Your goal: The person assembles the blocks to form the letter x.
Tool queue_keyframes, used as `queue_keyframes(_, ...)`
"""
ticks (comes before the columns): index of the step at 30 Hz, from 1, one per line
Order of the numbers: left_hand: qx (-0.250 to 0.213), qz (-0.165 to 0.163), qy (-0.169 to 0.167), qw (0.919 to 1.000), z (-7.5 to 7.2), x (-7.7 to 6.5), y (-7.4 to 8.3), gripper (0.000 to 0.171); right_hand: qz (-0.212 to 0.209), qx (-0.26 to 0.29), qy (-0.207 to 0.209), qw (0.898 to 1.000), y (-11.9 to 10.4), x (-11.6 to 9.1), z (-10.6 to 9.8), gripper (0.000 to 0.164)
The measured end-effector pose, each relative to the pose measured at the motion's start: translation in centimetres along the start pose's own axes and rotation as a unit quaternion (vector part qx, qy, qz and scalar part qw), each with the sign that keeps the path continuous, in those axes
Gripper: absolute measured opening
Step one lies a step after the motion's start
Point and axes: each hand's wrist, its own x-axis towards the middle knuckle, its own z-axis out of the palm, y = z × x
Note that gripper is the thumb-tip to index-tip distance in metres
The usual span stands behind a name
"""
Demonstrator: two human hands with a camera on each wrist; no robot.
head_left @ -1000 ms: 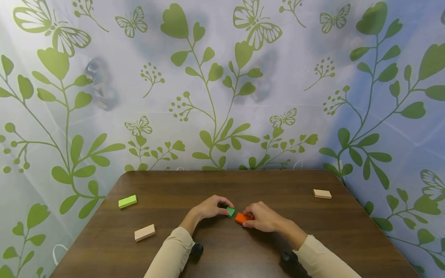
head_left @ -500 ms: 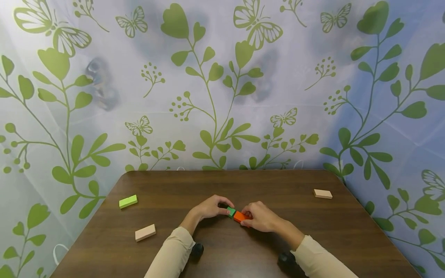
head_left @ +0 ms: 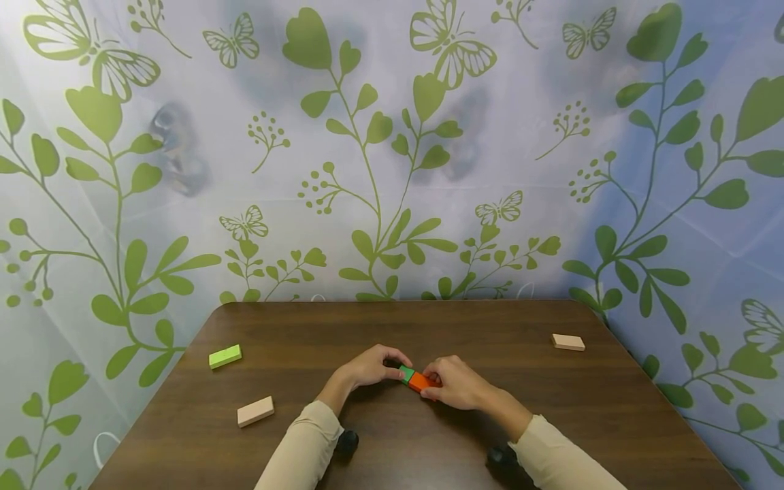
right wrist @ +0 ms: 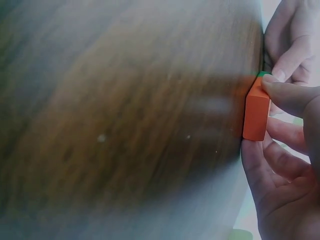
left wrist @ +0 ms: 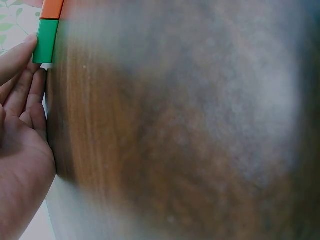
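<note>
Near the middle of the table [head_left: 392, 446], a green wooden block [head_left: 405, 373] and an orange wooden block [head_left: 418, 382] lie end to end, touching. My left hand [head_left: 371, 366] pinches the green block between thumb and fingers. From the other side, my right hand [head_left: 459, 384] grips the orange block, thumb on the near side. In the left wrist view the green block [left wrist: 46, 42] meets the orange block [left wrist: 52, 7] in a straight line. The right wrist view shows the free end of the orange block [right wrist: 256, 117] close to the thumb and fingers.
At the left lie a light green block [head_left: 225, 356] and a plain wooden block [head_left: 255, 412]. Another plain block [head_left: 568, 342] lies at the far right. A patterned curtain [head_left: 392, 150] hangs behind the table's back edge.
My right hand has slid the orange block leftwards, closing the gap to the green block. The left hand has stayed in place with the green block.
</note>
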Motion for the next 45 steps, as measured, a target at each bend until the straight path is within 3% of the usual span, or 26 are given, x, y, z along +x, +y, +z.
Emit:
queue_keyframes(30,-0.020,-0.003,0.000,0.9998,0.22,0.11,0.30,0.022,-0.001,-0.037,0.006,0.999,-0.14,0.10,-0.23,0.024)
queue_keyframes(40,-0.043,-0.005,-0.001,0.9990,-0.03,-0.15,0.27,0.025,-0.006,-0.024,0.004,1.000,-0.36,0.26,-0.49,0.024)
queue_keyframes(45,-0.063,0.004,-0.006,0.9980,-0.15,-0.26,0.01,0.036,-0.011,-0.009,-0.003,1.000,-0.21,0.20,-0.81,0.025)
